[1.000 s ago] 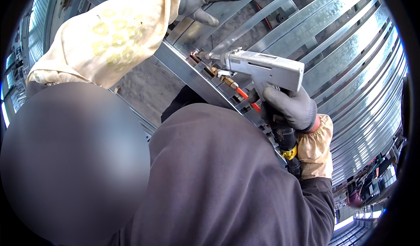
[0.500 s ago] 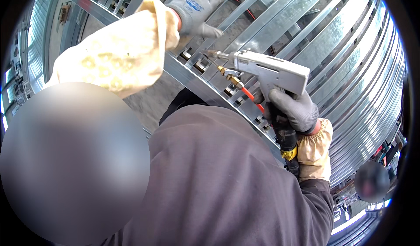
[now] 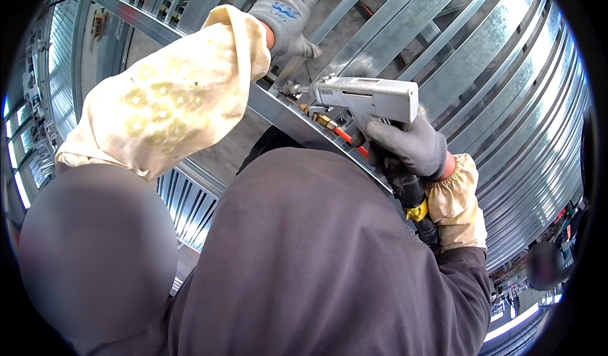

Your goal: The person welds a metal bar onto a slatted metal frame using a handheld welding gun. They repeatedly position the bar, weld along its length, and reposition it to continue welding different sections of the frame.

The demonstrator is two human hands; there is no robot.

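My left hand [image 3: 289, 17], in a grey glove, lies flat with fingers apart on the galvanised metal slats [image 3: 380, 30] at the top. My right hand [image 3: 411, 146], gloved too, is wrapped round the handle of a grey pistol-shaped welding gun [image 3: 373, 96]. The gun points left, and its tip [image 3: 292, 90] is at the end of a slat by the frame's near rail [image 3: 278, 114]. Whether it touches the metal I cannot tell. Below the barrel run brass fittings [image 3: 324, 120] and a red hose [image 3: 343, 136]. A thick black cable [image 3: 408, 188] with yellow tape hangs from the handle.
Many parallel metal slats [image 3: 506, 109] stretch away to the right. Small brackets sit along the near rail, close to my body. A concrete floor [image 3: 237, 137] shows below the frame at left. Cream sleeve covers [image 3: 177, 90] are on my forearms. Blurred patches hide the lower left and right.
The welding gun has moved left with my right hand, its tip now closer to the near rail. My left hand has stayed flat on the slats, shifting only slightly.
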